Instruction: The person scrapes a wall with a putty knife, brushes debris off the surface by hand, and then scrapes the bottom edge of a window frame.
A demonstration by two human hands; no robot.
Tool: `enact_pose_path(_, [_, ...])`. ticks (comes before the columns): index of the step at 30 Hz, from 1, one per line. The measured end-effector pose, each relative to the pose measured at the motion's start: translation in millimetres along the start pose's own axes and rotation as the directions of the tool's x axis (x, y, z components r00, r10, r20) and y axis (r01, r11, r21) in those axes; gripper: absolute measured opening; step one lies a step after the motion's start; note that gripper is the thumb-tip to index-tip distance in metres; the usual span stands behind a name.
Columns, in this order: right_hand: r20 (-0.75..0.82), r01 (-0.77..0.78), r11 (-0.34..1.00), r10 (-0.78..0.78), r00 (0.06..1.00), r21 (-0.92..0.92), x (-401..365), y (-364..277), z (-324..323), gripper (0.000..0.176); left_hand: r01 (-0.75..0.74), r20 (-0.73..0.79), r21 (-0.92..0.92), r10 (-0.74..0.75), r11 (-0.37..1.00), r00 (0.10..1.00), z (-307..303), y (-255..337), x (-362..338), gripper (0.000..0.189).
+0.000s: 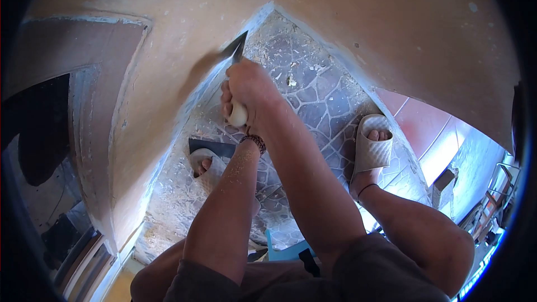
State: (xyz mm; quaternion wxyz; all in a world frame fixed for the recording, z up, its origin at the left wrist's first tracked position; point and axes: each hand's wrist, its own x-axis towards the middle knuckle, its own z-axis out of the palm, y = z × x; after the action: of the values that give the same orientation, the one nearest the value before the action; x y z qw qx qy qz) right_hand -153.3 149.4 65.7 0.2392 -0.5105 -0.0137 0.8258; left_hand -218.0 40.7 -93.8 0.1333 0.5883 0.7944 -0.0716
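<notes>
My right hand is closed round a scraper, its metal blade pointing up and forward against the foot of the left wall, near the corner. The rounded cream end of the handle shows below the fingers. Close beneath it, my left hand is partly hidden by the right hand and forearm; curled fingers lie along the handle there. A beaded bracelet circles the left wrist. Pale flakes and dust stick to that forearm.
Tan walls meet at a corner ahead. Paint chips litter the stone-patterned floor. My slippered feet stand either side; a dark flat piece lies by the left one. Something light blue sits beneath me.
</notes>
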Motion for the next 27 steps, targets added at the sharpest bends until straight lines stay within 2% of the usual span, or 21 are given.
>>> enact_pose_path(1, [-0.026,-0.014,0.994,0.011,1.0,-0.105,4,-3,0,0.011,-0.005,0.005,0.0,0.005,1.0,1.0,1,0,0,0.131])
enact_pose_path(3, [0.01,0.109,0.98,-0.109,0.994,-0.164,-27,-13,-9,0.008,-0.016,0.021,-0.004,0.016,1.0,1.0,-1,1,-1,0.131])
enact_pose_path(5, [0.048,0.046,0.999,-0.047,0.998,0.019,-47,-14,-12,0.007,-0.021,0.039,-0.006,0.021,1.0,0.999,-1,-3,-4,0.131])
enact_pose_path(6, [0.09,-0.002,1.0,0.0,0.996,0.026,-43,-17,-15,0.008,-0.028,0.043,-0.007,0.028,1.0,0.999,0,-4,-5,0.132])
enact_pose_path(8, [0.06,0.02,0.997,-0.025,0.998,0.081,-46,-12,-14,0.008,-0.052,0.077,-0.014,0.053,0.999,0.996,2,-3,-6,0.132])
enact_pose_path(9, [0.042,0.038,0.994,-0.043,0.998,0.107,-48,-13,-12,0.008,-0.069,0.111,-0.027,0.072,0.997,0.991,0,-2,-6,0.132])
enact_pose_path(12, [0.039,0.073,0.997,-0.073,0.997,0.015,-44,-12,1,0.008,-0.123,0.28,-0.083,0.141,0.989,0.949,-9,-1,-4,0.132])
enact_pose_path(15, [0.032,-0.06,0.995,0.057,0.998,0.081,-13,-12,-17,0.009,-0.163,0.449,-0.13,0.205,0.978,0.87,-13,4,-9,0.133])
enact_pose_path(17, [0.057,0.183,0.95,-0.174,0.983,-0.253,-17,-14,-17,0.009,-0.168,0.496,-0.152,0.222,0.974,0.84,-16,1,-10,0.133])
enact_pose_path(19, [0.045,0.052,0.997,-0.055,0.997,0.066,-41,-15,-12,0.009,-0.169,0.515,-0.161,0.229,0.972,0.826,-9,-2,-10,0.134])
enact_pose_path(21, [0.025,0.086,0.983,-0.083,0.996,-0.16,-7,-11,-23,0.007,-0.172,0.519,-0.172,0.238,0.97,0.821,-3,-7,-8,0.134])
enact_pose_path(23, [0.06,0.163,0.955,-0.153,0.986,-0.246,4,-6,-32,0.006,-0.178,0.517,-0.172,0.243,0.969,0.821,4,-9,-9,0.134])
enact_pose_path(24, [0.108,0.227,0.949,-0.208,0.972,-0.22,0,-6,-33,0.006,-0.176,0.508,-0.171,0.24,0.969,0.827,7,-10,-9,0.135])
enact_pose_path(26, [0.149,0.198,0.968,-0.176,0.973,-0.154,-2,-3,-32,0.006,-0.171,0.496,-0.166,0.232,0.971,0.837,17,-14,-12,0.135])
enact_pose_path(27, [0.14,0.119,0.986,-0.103,0.985,-0.115,-12,-13,-28,0.005,-0.173,0.488,-0.163,0.231,0.971,0.842,21,-14,-13,0.135])
